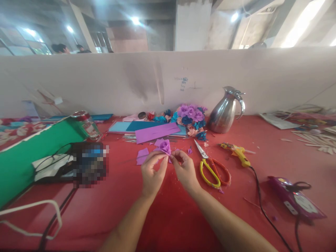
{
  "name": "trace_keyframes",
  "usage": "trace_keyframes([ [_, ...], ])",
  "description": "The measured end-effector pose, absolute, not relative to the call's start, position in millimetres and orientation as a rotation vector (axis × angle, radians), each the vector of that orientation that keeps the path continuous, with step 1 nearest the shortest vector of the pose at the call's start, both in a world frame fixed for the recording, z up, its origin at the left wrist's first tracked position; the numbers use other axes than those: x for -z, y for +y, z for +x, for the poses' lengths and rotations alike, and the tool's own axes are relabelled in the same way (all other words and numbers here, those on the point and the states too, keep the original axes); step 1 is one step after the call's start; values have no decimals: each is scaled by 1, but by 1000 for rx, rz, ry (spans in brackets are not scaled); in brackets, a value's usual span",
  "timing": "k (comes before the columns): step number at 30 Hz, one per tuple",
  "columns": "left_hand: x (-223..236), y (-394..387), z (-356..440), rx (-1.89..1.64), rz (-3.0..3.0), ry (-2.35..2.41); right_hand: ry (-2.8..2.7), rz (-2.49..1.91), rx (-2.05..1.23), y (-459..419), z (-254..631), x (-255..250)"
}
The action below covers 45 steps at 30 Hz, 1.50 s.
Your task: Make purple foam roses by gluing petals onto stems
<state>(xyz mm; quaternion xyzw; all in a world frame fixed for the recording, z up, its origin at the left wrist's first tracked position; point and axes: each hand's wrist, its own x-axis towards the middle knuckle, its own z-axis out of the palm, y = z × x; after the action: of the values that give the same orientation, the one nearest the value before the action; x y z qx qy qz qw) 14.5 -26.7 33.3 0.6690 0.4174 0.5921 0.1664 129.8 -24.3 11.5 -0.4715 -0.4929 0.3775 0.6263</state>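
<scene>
Both of my hands meet over the red table [170, 217] and pinch a small purple foam flower [165, 146] between them. My left hand [152, 173] grips its left side with thumb and fingers closed. My right hand [185, 169] holds the flower's base from the right, fingers curled. Loose purple foam pieces [142, 156] lie just left of the flower. A purple foam sheet [156, 132] rests behind it on blue sheets [123, 126].
Scissors [214, 171] with yellow and orange handles lie right of my right hand. A yellow glue gun [238, 153] with a black cord, a steel jug [225, 110], a pile of finished flowers [190, 117], a green roll [28, 154] and a purple power strip [296, 201] surround the spot.
</scene>
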Motion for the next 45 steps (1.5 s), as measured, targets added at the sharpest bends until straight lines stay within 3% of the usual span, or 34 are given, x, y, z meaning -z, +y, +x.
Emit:
trace_keyframes([
  [15,-26,-22,19,-1667,1429,1170,-1179,-1048,-793,-28,129,-8],
  [31,-13,-15,21,-1437,1297,1023,-1259,-1038,-633,-30,131,-14],
  [45,-6,-6,8,-1500,1341,1130,-1222,-1021,-809,-30,136,-18],
])
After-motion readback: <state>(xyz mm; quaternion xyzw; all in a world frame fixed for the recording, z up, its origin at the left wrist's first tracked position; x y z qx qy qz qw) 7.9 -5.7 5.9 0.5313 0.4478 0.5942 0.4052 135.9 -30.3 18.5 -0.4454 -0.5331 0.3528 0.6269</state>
